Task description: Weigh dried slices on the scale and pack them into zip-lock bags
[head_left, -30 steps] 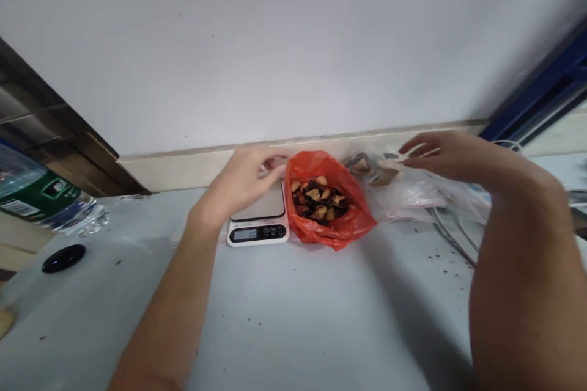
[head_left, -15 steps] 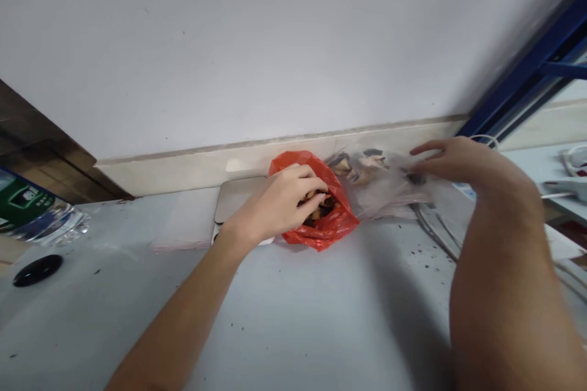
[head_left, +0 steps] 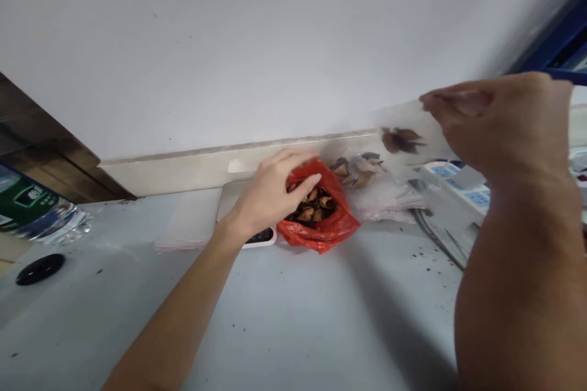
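Observation:
My left hand (head_left: 277,192) is at the left rim of a red plastic bag (head_left: 337,220), its fingers curled over the edge and its thumb above the opening. Dried brown petal-like pieces (head_left: 316,206) fill the bag. Raised at the right, my right hand (head_left: 495,116) pinches a clear plastic bag (head_left: 428,128) with a few dark dried pieces inside; it is slightly blurred. Partly behind my left hand lies a small kitchen scale (head_left: 229,198). More clear bags with dried pieces (head_left: 360,171) rest right of the red bag.
A large water bottle (head_left: 36,211) and a black oval object (head_left: 40,269) are on the left. A flat stack of clear bags (head_left: 188,220) lies beside the scale. On the right are a white-and-blue power strip (head_left: 477,195) and grey cables (head_left: 435,235). A wall (head_left: 257,49) rises behind.
My right hand has lifted a clear bag with dried pieces up from the pile. My left hand has shifted from over the dried pieces to the red bag's rim, exposing more contents.

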`<action>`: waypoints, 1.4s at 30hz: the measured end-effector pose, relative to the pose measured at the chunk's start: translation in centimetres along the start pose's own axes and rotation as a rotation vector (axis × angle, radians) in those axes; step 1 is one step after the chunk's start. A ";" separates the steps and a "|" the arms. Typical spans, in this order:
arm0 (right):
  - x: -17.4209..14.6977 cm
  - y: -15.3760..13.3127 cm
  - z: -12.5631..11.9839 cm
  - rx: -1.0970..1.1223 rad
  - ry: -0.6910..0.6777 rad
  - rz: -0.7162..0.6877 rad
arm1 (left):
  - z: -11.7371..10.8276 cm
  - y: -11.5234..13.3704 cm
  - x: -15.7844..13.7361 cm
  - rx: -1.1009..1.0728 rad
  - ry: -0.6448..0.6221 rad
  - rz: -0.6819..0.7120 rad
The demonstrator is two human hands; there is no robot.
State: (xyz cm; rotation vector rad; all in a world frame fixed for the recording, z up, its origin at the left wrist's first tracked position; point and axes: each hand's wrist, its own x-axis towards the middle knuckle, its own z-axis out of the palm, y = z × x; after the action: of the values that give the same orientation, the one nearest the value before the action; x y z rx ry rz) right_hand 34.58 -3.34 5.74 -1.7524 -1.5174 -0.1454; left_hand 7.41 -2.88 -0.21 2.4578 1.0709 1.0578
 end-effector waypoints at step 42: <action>-4.6 -9.1 9.9 0.906 -1.097 -0.036 | -6.8 -1.8 -1.7 -0.236 -0.410 -0.411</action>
State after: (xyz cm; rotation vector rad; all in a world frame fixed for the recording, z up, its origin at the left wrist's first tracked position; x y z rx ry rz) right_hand 21.41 -1.16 0.91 -1.0099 -1.8427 1.4627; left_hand 0.81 -3.24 2.84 2.0236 1.1631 0.4934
